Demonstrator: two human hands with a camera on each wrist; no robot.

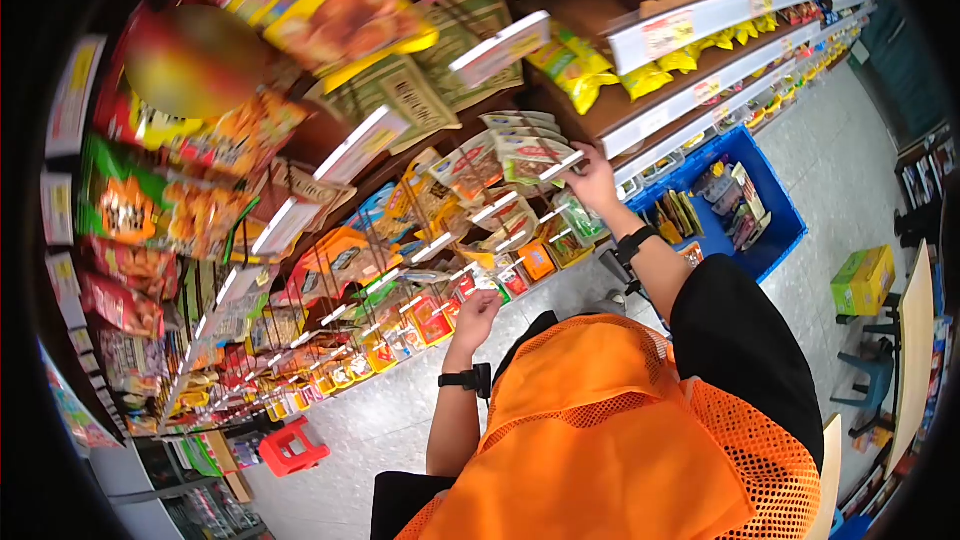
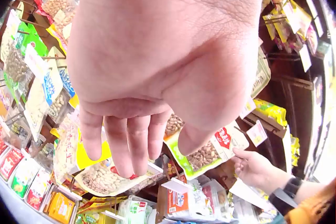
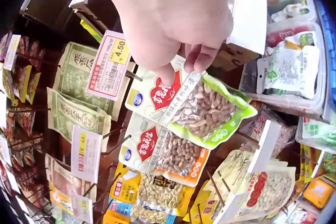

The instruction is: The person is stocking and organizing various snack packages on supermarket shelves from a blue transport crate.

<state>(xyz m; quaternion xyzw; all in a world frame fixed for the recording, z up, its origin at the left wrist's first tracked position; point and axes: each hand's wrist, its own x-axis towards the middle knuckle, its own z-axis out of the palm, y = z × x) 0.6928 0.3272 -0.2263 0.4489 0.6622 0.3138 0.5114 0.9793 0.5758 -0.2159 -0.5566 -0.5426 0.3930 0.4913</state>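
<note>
My right hand (image 1: 593, 183) pinches the upper part of a green-edged bag of peanuts (image 3: 205, 111), with thumb and curled fingers at its pale top. In the left wrist view, the right hand (image 2: 257, 169) meets that bag's corner. Just beside it hangs a similar orange-edged bag of peanuts (image 3: 181, 153). A price tag (image 3: 108, 65) reading 4.50 sticks out close to the hand. My left hand (image 1: 480, 315) is held in front of the lower racks, its fingers (image 2: 137, 140) loosely bent and holding nothing.
Hooks with hanging snack bags (image 1: 340, 260) and price tags fill the shelf wall. A blue crate (image 1: 785, 230) with packets stands on the floor beside the shelf. A red stool (image 1: 293, 447) is at lower left. Farther right stands a yellow-green box (image 1: 862, 280).
</note>
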